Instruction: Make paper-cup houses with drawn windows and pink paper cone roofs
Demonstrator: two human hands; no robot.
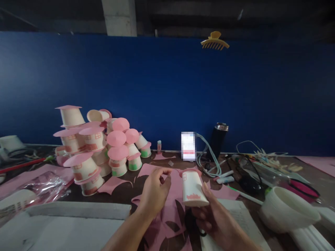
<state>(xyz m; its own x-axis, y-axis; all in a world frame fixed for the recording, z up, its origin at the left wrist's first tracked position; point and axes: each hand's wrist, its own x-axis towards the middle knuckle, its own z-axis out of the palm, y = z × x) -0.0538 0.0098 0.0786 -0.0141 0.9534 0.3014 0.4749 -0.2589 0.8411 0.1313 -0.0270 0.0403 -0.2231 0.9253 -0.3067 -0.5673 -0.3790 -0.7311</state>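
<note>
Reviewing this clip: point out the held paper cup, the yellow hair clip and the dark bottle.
Paper cup point(193, 185): head view, on its white side wall.
Yellow hair clip point(215, 42): head view, on its curved body above the teeth.
Dark bottle point(219, 141): head view, on its body below the metal neck.

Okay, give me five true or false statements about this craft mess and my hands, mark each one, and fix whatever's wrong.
1. The right hand holds a paper cup. True.
2. The left hand has a second cup in its grip. False: no cup is in it.
3. The pink-topped cups are piled up on the left. True.
4. The yellow claw clip lies on the table. False: it shows high up, near the top edge of the blue wall.
5. The dark bottle lies on its side. False: it stands up, mouth at the top.
</note>
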